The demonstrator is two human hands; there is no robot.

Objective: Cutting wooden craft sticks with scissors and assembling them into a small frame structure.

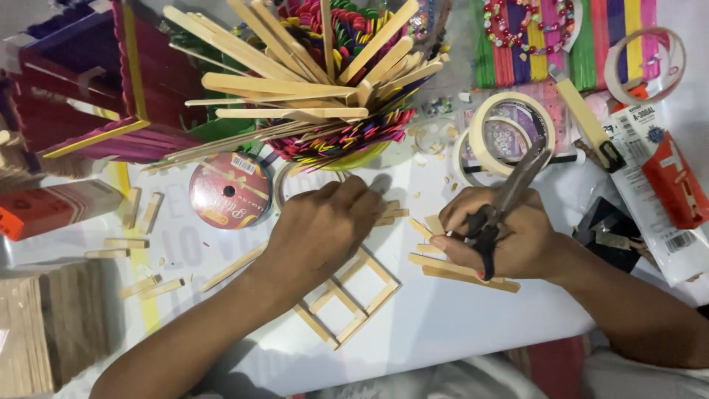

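Left hand [321, 229] pressing flat on wooden stick frame [347, 299], right hand [509, 240] grasping scissors [506, 199], stick pieces [461, 272] near on white bench [443, 325]

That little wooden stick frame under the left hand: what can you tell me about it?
The stick frame looks like plain, unpainted flat wooden sticks joined into a ladder-like grid with square openings. It lies flat and diagonal on the white table, near the front edge. The left hand rests over its upper end, hiding that part. Loose cut sticks lie just right of it.
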